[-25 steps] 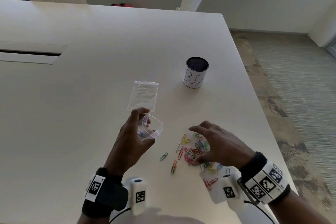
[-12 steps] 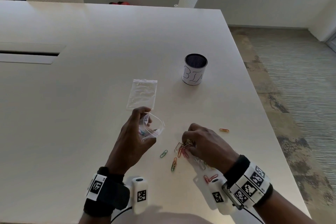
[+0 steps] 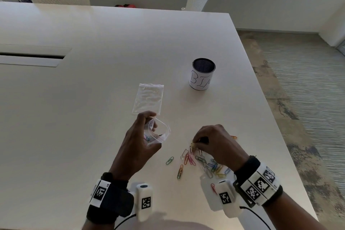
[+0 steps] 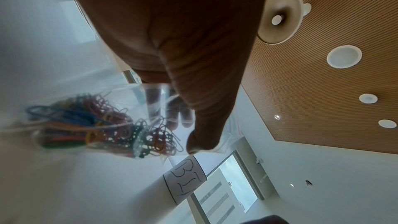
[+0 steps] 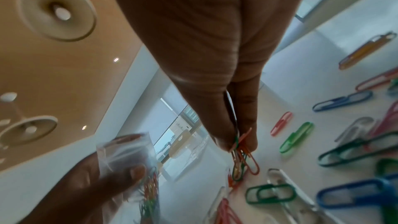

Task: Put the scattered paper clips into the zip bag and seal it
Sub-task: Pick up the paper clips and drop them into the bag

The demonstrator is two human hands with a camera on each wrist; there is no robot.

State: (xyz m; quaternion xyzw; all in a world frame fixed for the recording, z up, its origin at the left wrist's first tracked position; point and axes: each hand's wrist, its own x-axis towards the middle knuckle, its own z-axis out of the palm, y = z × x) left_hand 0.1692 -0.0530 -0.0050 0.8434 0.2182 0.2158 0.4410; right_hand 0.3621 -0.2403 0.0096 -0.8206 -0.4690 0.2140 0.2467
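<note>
My left hand (image 3: 139, 144) holds a clear zip bag (image 3: 158, 133) upright with its mouth spread wide. Several coloured paper clips (image 4: 96, 125) lie in the bag's bottom, and my thumb (image 4: 200, 122) presses its wall. To the right, my right hand (image 3: 214, 143) pinches a small bunch of paper clips (image 5: 242, 164) between thumb and fingers, just above the table. Several loose clips (image 3: 203, 164) are scattered under and left of that hand, with one orange clip (image 3: 233, 137) apart to its right.
A second, flat zip bag (image 3: 148, 99) lies on the white table (image 3: 74, 99) beyond my left hand. A mesh cup labelled BIN (image 3: 202, 73) stands farther right. The table's right edge (image 3: 276, 117) runs close to the clips. Two chairs stand at the far side.
My right hand, spread over the clip pile a second ago, has closed into a pinch on a few clips and lifted slightly. The left hand keeps the bag in place.
</note>
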